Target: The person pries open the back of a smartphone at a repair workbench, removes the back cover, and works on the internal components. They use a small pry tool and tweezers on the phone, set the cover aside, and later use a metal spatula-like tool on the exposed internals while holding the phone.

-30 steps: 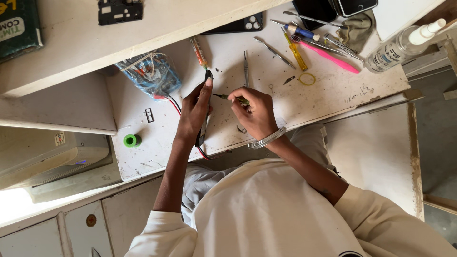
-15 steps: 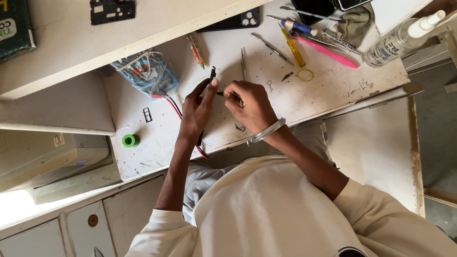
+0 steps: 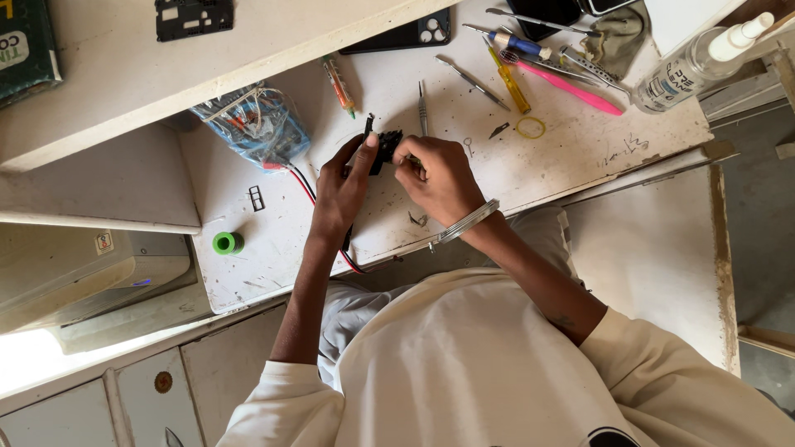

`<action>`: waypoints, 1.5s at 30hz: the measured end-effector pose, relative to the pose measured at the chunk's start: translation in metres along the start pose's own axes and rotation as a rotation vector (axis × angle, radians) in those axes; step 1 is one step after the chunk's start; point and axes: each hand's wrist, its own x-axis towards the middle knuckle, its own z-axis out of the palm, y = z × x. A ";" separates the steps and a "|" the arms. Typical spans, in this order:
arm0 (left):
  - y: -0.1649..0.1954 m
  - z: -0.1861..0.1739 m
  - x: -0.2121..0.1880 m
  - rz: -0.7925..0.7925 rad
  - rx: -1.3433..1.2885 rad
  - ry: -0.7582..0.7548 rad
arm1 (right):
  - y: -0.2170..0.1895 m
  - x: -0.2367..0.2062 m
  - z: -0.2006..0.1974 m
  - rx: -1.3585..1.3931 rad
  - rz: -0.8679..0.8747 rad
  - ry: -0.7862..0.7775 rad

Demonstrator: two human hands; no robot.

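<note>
Left hand [image 3: 344, 186] closed round slim dark probe tool [image 3: 366, 131], tip up beside part. Right hand [image 3: 439, 178] pinched shut on small black part [image 3: 387, 147], held just above white bench [image 3: 580, 157] between both hands. Work looks mid-way — part in hand, not set down. Red and black wires [image 3: 302, 186] run under left wrist. Beyond: tweezers [image 3: 422, 112], yellow screwdriver [image 3: 509, 79], pink tool [image 3: 571, 87] lying unused.

A green spool [image 3: 227, 242], pink tool [image 3: 571, 88] and spray bottle [image 3: 691, 64] lie about.
</note>
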 end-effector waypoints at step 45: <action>-0.077 -0.056 -0.032 -0.050 -0.403 0.522 | 0.032 -0.062 -0.040 0.424 0.372 0.223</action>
